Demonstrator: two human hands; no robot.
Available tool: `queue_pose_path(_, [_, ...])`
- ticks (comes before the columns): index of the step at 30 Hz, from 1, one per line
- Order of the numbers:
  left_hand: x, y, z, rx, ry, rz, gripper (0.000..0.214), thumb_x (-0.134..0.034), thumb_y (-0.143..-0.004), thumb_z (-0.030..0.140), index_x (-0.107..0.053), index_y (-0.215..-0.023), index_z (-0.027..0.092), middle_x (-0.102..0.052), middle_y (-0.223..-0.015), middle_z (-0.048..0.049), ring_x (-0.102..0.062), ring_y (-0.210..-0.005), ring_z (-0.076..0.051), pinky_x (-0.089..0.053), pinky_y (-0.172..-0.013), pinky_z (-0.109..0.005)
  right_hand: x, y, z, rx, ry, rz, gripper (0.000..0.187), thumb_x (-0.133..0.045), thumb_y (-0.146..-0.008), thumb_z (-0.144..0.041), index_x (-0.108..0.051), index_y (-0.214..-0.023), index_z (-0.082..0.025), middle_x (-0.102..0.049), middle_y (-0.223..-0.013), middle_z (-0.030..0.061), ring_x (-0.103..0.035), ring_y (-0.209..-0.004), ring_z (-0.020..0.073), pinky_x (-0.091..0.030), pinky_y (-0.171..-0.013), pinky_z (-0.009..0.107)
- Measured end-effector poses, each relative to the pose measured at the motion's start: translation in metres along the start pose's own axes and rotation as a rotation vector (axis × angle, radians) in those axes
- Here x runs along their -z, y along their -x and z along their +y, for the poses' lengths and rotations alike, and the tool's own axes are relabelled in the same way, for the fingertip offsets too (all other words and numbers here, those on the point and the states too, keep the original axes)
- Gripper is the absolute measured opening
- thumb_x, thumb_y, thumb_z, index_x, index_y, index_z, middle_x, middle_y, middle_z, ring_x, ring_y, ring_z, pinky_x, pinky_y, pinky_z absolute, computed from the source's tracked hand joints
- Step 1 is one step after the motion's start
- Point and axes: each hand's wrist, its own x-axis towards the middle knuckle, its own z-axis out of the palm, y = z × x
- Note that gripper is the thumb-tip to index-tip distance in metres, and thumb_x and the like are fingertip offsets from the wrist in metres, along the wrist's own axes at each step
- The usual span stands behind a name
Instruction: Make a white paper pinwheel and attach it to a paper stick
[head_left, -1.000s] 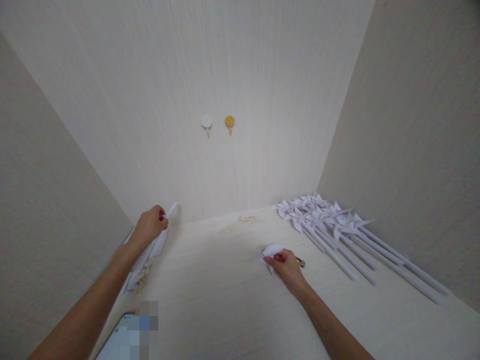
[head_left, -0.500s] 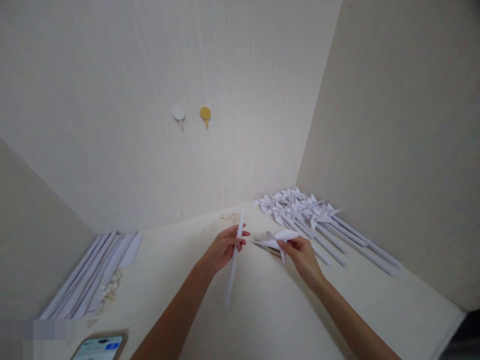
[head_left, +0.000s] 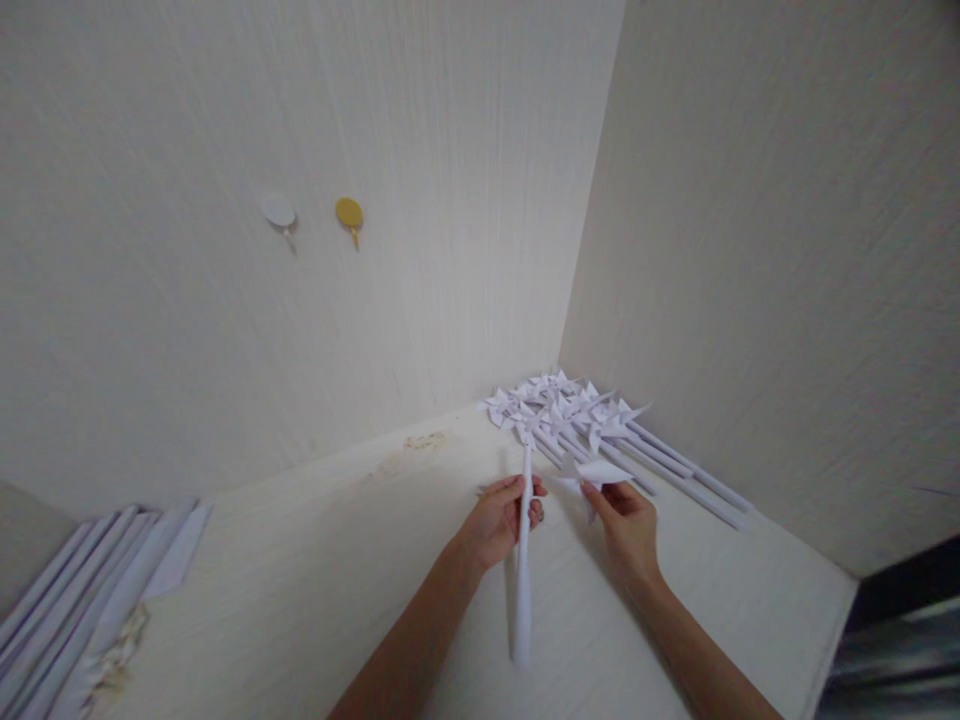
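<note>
My left hand is closed around a rolled white paper stick, held nearly upright over the pale table. Just to its right, my right hand pinches a folded white paper pinwheel head by its lower edge. The two hands are close together, with the stick's top end near the pinwheel head. Behind them, in the far right corner, lies a pile of finished white paper pinwheels with their sticks pointing right.
A stack of rolled white paper sticks lies at the left edge, with crumpled scraps beside it. Two round wall hooks, white and yellow, hang on the back wall. Walls close in behind and to the right. The table's right edge drops to a dark gap.
My left hand took a stick from the left stack and carried it right, to my right hand. My right hand lifted the pinwheel head off the table. The view turned right; the phone left the frame.
</note>
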Motion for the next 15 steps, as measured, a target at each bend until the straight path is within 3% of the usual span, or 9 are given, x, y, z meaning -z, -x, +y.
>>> queue_pose_path(7, [0.006, 0.000, -0.008, -0.011, -0.140, -0.077, 0.018, -0.062, -0.063, 0.019, -0.059, -0.077, 0.008, -0.058, -0.059, -0.0037, -0.053, -0.054, -0.008, -0.038, -0.051, -0.018, -0.007, 0.000, -0.001, -0.015, -0.011, -0.016, 0.019, -0.067, -0.054, -0.024, -0.062, -0.070, -0.015, -0.065, -0.070, 0.0034, -0.058, -0.065, 0.0176, -0.046, -0.061, 0.029])
queue_pose_path(15, [-0.003, 0.006, -0.021, 0.000, -0.307, -0.054, 0.020, -0.067, -0.055, 0.023, -0.058, -0.068, 0.010, -0.060, -0.059, -0.0024, -0.053, -0.049, -0.008, -0.039, -0.051, -0.020, -0.010, 0.007, 0.002, 0.058, 0.102, 0.114, 0.021, -0.064, -0.057, -0.027, -0.061, -0.073, -0.014, -0.065, -0.072, 0.0057, -0.058, -0.067, 0.0184, -0.047, -0.059, 0.029])
